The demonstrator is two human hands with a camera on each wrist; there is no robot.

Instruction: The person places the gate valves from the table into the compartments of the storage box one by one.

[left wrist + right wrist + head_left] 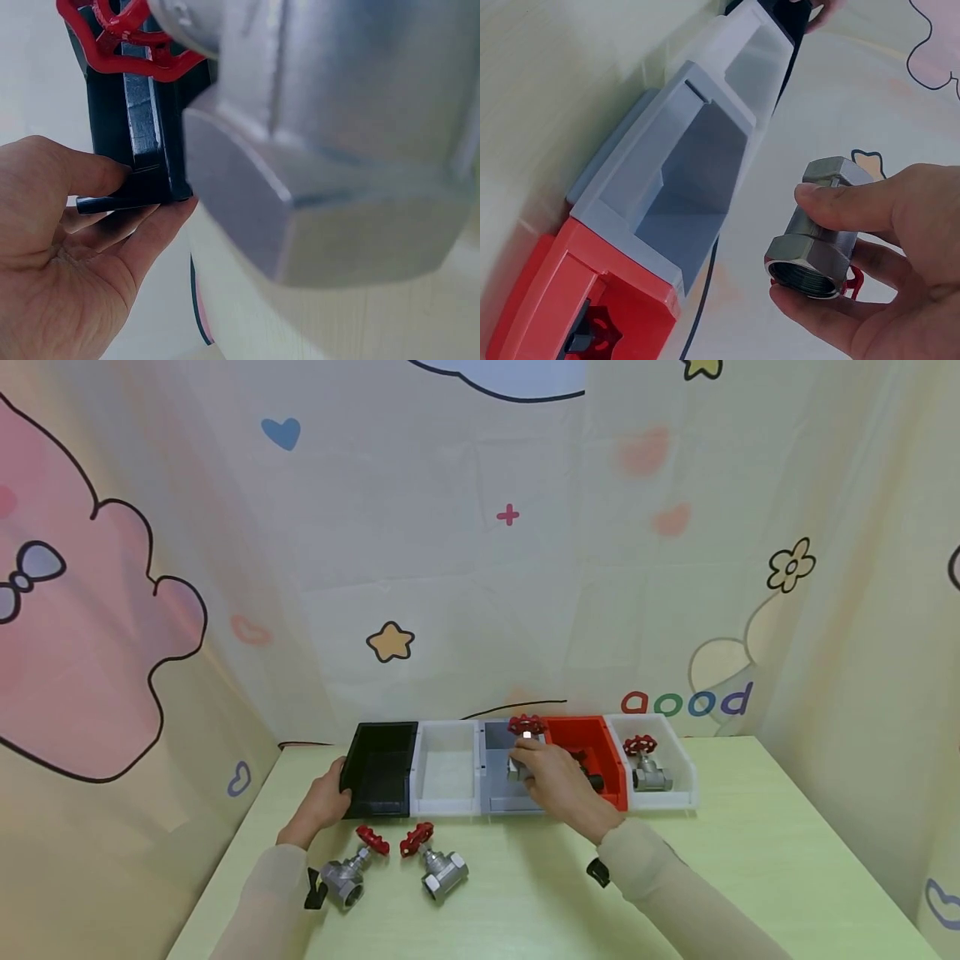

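Note:
In the head view my left hand (pixel 321 803) grips the left side of the black bin (pixel 379 775). The left wrist view shows the thumb on one face of the bin wall and fingers on the other. My right hand (pixel 561 782) holds a metal valve with a red handwheel (pixel 527 725) over the grey bin (pixel 510 802). In the right wrist view, thumb and fingers pinch the steel valve body (pixel 810 247), its threaded opening showing. The handwheel is mostly hidden there. Two similar valves, one left (pixel 345 878) and one right (pixel 444 870), lie on the table in front of the bins.
The joined row also has a white bin (pixel 446 777), a red bin (pixel 613 777) with dark parts inside, and another white bin (pixel 686 793) holding a red-wheeled valve (pixel 649 775). A patterned curtain (pixel 450 552) hangs behind the pale table (pixel 765 852).

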